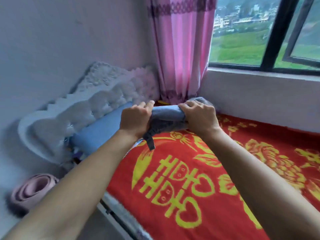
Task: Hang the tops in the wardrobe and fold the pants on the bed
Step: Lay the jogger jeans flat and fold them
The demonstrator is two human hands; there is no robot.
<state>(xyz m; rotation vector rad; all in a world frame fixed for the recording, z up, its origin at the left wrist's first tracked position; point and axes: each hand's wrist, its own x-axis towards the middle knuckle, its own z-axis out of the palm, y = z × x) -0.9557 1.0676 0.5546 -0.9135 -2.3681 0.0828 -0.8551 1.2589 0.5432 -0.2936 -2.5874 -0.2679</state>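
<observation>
The pants (166, 115), a grey-blue bundle folded thick, sit at the far corner of the bed (173, 196), near the headboard (97, 101) and just in front of the curtain (181, 49). Both hands grasp them: the left hand (135, 118) has its fingers curled over the bundle's left end, and the right hand (200, 116) clamps the right end, knuckles up. The bundle's long axis runs straight across the view from 1 hand to the other, so neither hand is nearer; each holds its own end at about the same reach. The underside looks to be at or just above the red blanket (225, 213); whether it rests there I cannot tell. A short strap (150, 142) dangles below the left hand, a loose bit that may need tucking under. Judging by the thickness, the folding seems nearly done, and the next move likely turns on lowering both ends level so the bundle lies flat.
</observation>
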